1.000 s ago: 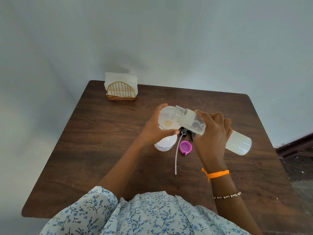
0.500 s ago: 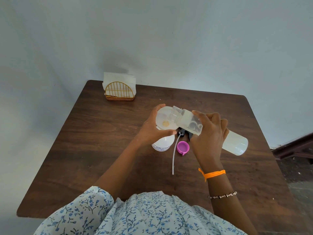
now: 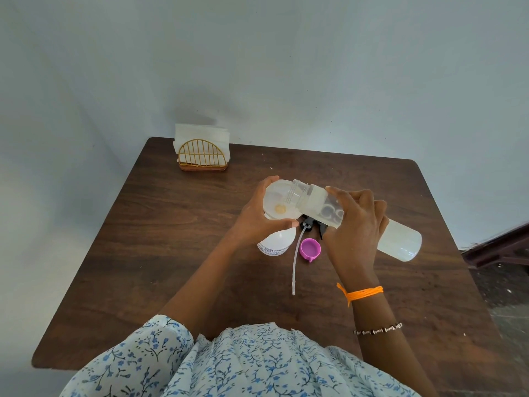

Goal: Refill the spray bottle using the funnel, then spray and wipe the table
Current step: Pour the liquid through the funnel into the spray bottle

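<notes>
A clear funnel (image 3: 279,200) is seated in the top of a white spray bottle (image 3: 277,242), which stands on the brown counter (image 3: 160,253). The funnel's rim is held by the left hand (image 3: 257,222), with the thumb in front and the fingers wrapped round the far side, so its grip is closed on the funnel. A small yellowish spot is seen at the bottom of the funnel.

A big see-through refill bottle (image 3: 400,242) is held on its side in the right hand (image 3: 355,224). The grip of that hand is closed round the bottle's middle. The bottle's open mouth is tipped over the funnel, with its bottom end pointing out to the right, above the counter.

The black spray head (image 3: 310,223) is laid on the counter between the two hands, and its long thin tube (image 3: 294,265) is stretched toward the person. A pink cap (image 3: 310,249) is laid open side up just beside the tube.

A gold wire holder with white napkins (image 3: 201,151) is set at the far left corner of the counter, well apart from the rest. An orange thread (image 3: 362,292) and a bead bracelet (image 3: 378,329) are worn on the right arm
</notes>
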`<state>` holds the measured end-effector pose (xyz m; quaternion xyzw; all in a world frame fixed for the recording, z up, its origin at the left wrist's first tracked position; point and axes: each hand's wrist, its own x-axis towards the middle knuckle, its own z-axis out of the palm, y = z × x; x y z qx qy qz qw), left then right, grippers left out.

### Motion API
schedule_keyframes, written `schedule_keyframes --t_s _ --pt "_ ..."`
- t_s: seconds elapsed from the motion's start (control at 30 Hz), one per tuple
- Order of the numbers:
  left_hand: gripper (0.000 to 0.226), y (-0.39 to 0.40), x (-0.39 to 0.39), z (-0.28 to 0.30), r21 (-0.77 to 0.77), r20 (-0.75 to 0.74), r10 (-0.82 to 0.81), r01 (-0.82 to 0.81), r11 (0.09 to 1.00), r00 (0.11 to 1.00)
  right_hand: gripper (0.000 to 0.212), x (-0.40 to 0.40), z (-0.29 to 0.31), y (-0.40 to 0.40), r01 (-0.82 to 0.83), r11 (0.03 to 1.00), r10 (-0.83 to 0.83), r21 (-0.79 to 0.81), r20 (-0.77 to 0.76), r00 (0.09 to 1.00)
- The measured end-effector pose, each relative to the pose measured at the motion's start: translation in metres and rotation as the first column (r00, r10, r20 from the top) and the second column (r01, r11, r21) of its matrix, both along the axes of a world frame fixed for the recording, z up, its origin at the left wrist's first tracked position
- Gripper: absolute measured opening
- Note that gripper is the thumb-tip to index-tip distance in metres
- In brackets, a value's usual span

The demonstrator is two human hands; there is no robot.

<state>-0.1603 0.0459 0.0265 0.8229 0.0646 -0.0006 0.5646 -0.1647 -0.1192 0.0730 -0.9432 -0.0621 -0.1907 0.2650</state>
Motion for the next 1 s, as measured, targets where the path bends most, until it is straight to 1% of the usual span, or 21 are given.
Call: schedule_keyframes --t_s 0.27,0.5,0.63,1.0 --pt "0.091 -0.0002 0.0007 0.0017 -0.003 0.004 -0.001 0.001 1.0 1.0 0.068 0.0009 -0.0004 -0.001 0.003 1.0 -0.003 0.002 -0.014 1.0" --pt "0.092 0.0008 0.0004 -0.0002 -0.009 0.01 -0.003 0.003 1.0 1.0 0.066 -0.0005 0.0008 -0.002 0.002 1.0 -0.002 0.007 0.001 1.0" --pt "0.092 -0.0003 0.0007 0.0009 0.012 0.016 -0.005 0.005 1.0 1.0 0.066 -0.0005 0.0014 -0.0021 -0.001 1.0 0.001 0.009 -0.007 1.0" --pt "0.091 0.001 0.0012 -0.0005 -0.001 0.009 -0.003 0.003 1.0 1.0 0.065 -0.0001 0.0038 -0.0011 -0.009 1.0 0.009 0.012 -0.022 1.0"
